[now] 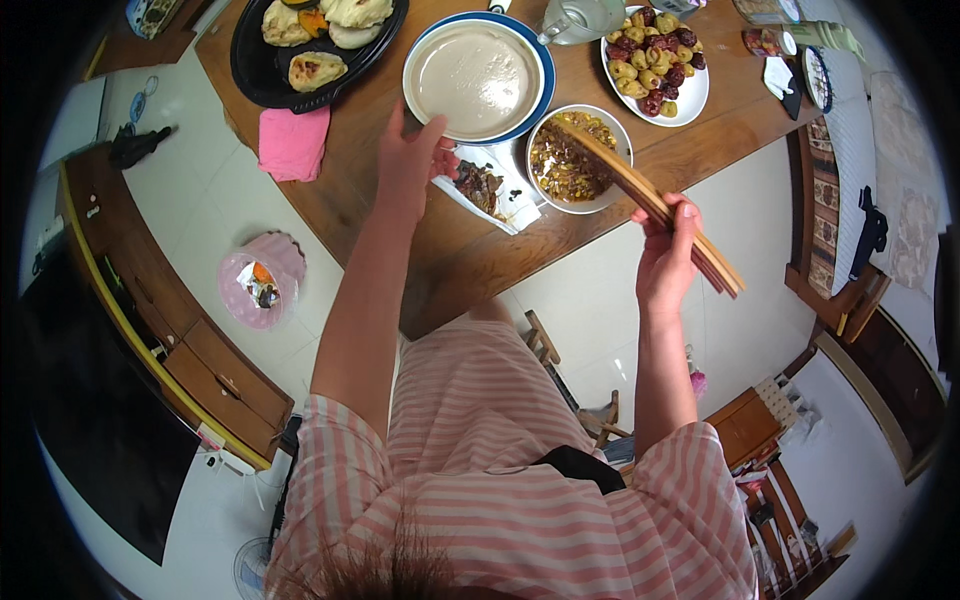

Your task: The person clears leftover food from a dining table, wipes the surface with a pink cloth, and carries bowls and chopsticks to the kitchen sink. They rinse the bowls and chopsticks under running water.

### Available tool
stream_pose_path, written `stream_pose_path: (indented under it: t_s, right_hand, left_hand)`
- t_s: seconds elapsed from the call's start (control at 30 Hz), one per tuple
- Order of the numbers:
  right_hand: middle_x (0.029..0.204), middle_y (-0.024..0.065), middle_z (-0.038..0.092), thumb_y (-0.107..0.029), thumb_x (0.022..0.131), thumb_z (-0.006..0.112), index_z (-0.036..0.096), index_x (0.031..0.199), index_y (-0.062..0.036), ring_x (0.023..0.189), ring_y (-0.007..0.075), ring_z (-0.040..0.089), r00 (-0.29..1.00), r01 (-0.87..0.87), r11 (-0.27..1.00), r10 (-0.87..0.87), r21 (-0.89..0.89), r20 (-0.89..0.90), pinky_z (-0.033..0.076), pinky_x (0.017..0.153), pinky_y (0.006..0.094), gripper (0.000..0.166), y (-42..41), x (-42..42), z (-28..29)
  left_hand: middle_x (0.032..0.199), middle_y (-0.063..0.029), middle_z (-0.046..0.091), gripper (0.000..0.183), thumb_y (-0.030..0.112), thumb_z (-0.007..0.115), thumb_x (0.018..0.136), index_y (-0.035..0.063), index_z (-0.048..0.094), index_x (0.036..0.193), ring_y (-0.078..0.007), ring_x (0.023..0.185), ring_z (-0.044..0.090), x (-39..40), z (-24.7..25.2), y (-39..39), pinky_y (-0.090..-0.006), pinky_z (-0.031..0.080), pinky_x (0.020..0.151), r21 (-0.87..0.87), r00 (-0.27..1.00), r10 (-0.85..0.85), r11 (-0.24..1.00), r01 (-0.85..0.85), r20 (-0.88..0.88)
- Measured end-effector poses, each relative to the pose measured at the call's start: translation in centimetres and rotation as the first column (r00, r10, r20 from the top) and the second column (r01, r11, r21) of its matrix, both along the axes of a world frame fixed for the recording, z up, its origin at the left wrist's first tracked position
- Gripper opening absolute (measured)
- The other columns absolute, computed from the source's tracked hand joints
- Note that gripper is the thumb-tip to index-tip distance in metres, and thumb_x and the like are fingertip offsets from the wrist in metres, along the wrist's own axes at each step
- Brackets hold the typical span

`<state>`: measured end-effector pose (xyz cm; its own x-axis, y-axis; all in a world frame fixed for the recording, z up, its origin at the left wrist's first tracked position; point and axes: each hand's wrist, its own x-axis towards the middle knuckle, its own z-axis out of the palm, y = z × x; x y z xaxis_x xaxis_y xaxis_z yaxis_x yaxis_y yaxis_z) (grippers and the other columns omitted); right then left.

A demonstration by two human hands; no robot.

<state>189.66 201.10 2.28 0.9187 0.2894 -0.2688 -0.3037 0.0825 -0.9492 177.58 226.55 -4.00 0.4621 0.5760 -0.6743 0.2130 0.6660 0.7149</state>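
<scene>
My right hand (667,251) grips a bundle of wooden chopsticks (637,184), some light and some reddish brown. Their far ends reach over a white bowl (626,169) of brownish, oily food with yellow-green bits; whether they dip into it cannot be made out. At the near edge of a blue-rimmed basin (550,82) filled with pale beige liquid is my left hand (411,161), fingers apart and nothing visibly held. It may be touching the rim. Close to its fingertips, dark food scraps (480,186) lie on a white paper napkin (517,219).
On the wooden table (465,270) are a black pan (251,75) with flatbread pieces, a pink cloth (294,144), a glass pitcher (581,19), and a white plate (694,105) of red and yellow-green dates. A pink waste bin (289,262) stands on the floor at left.
</scene>
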Motion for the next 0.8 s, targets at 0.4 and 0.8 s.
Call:
stream_pose_path:
  t_s: [0.4, 0.8]
  right_hand:
    - [0.102, 0.0089, 0.047, -0.008, 0.075, 0.056, 0.056, 0.100, -0.0095, 0.092, 0.0271, 0.050, 0.067, 0.027, 0.380, 0.922, -0.925, 0.381, 0.045, 0.081, 0.0364, 0.025, 3.3, 2.9, -5.8]
    - [0.114, 0.0101, 0.049, -0.003, 0.071, 0.058, 0.059, 0.109, -0.0100, 0.103, 0.0288, 0.052, 0.108, 0.007, 0.424, 0.900, -0.906, 0.422, 0.046, 0.088, 0.0370, 0.039, 5.0, 0.4, -3.7]
  left_hand:
    - [0.072, -0.0074, 0.061, 0.030, 0.031, 0.066, 0.082, 0.0029, 0.059, 0.091, -0.0135, 0.053, 0.058, -5.5, -5.3, -5.9, -0.0263, 0.046, 0.044, -0.105, 0.887, -0.091, 0.993, 0.048, -0.454]
    - [0.072, -0.0089, 0.065, 0.016, 0.014, 0.055, 0.089, -0.0007, 0.060, 0.087, -0.0139, 0.054, 0.061, -7.4, -6.1, -7.1, -0.0264, 0.047, 0.044, -0.040, 0.881, -0.200, 0.979, 0.202, -0.429]
